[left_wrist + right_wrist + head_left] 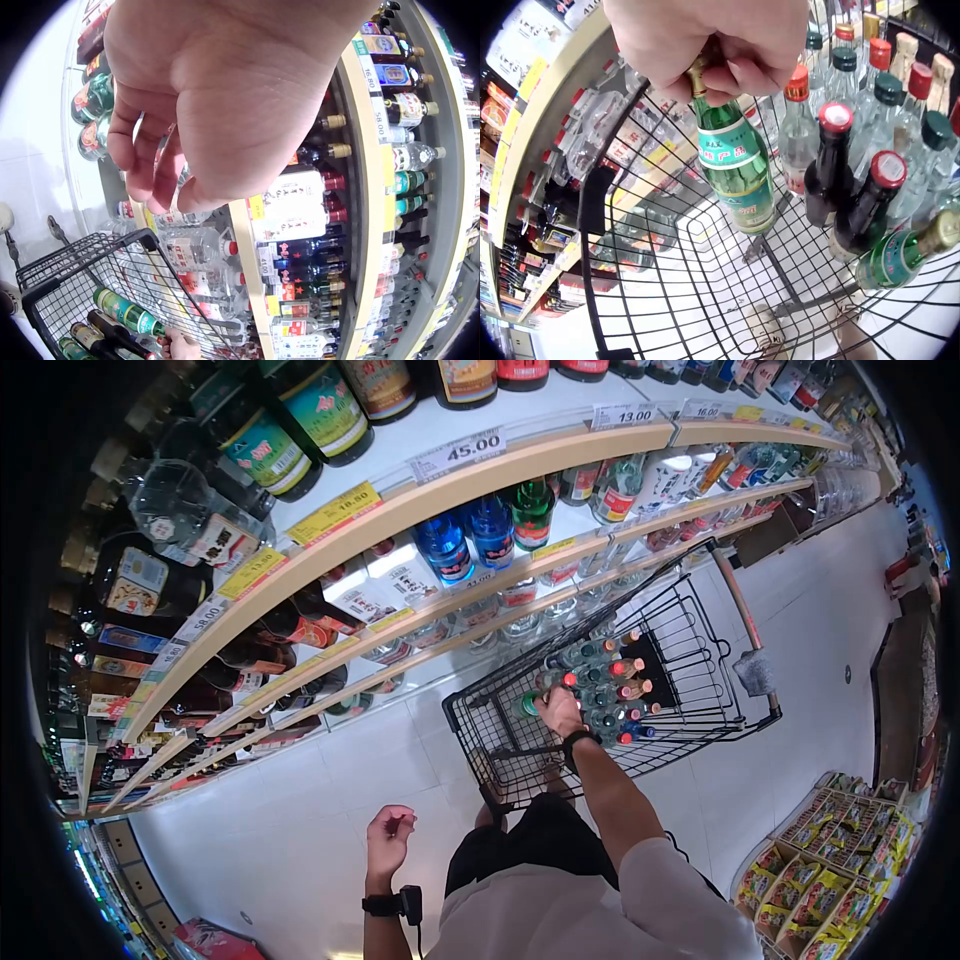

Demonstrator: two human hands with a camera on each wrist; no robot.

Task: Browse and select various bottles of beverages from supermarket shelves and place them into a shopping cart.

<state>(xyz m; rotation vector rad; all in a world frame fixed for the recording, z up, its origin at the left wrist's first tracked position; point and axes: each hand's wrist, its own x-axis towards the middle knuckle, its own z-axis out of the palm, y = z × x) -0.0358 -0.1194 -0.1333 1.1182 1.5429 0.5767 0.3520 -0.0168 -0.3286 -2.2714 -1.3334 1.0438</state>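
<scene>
My right hand reaches down into a black wire shopping cart. In the right wrist view its fingers grip the gold-topped neck of a green glass bottle with a teal label, which hangs tilted inside the basket. Beside it stand two dark bottles with red caps, a clear bottle with an orange cap and another green bottle leaning over. Several more clear bottles crowd behind them. Away from the cart, my left hand hangs with loosely curled fingers and holds nothing.
Curved shelves full of bottles run along the far side of the cart. The cart's push handle is at the right, with a grey cloth-like piece on it. Boxes of yellow packets stand at the lower right.
</scene>
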